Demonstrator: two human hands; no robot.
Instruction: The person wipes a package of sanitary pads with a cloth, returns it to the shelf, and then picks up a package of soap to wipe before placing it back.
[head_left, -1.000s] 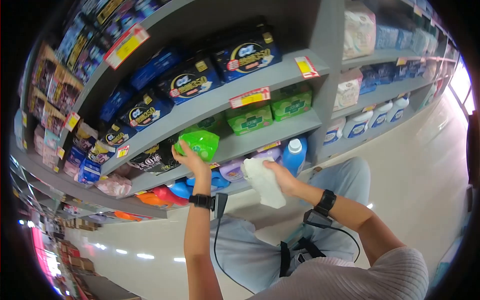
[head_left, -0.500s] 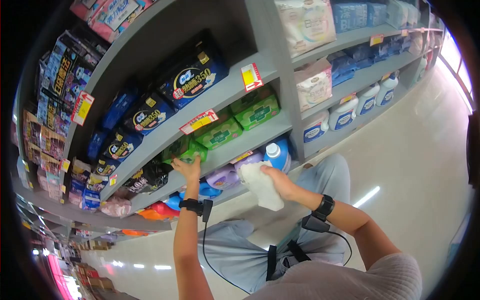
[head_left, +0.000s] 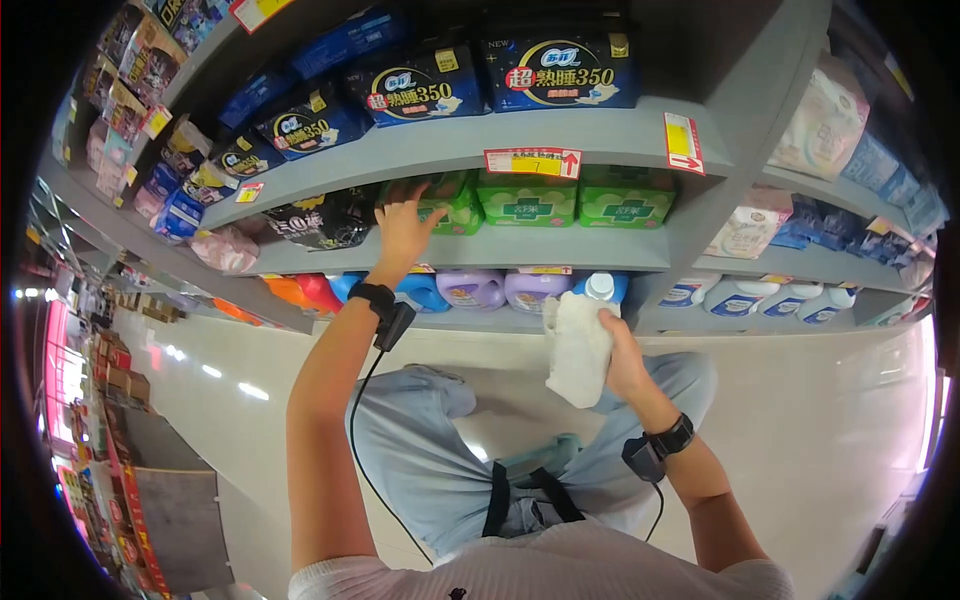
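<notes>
My right hand (head_left: 624, 352) is closed on a crumpled white cloth (head_left: 578, 350), which hangs in front of the bottom shelf, just below a blue bottle's white cap (head_left: 600, 284). On the middle shelf, my left hand (head_left: 404, 234) reaches to the leftmost green pack (head_left: 456, 206), fingers spread against it; its fingertips partly overlap the pack's dark left side. Two more green packs, a middle one (head_left: 527, 202) and a right one (head_left: 627, 200), stand beside it. Left of my hand lies a black package (head_left: 325, 218).
Dark blue packs (head_left: 562, 72) line the shelf above, behind a protruding price tag (head_left: 532, 163). Purple bottles (head_left: 472, 290) stand on the bottom shelf. A grey upright divider (head_left: 745, 110) separates the right-hand shelves, which hold white bottles (head_left: 736, 297). My bent knees are close below.
The view has turned, so the shelves now look more level. My left hand stays at the leftmost green pack, its fingers more spread. The cloth remains in my right hand.
</notes>
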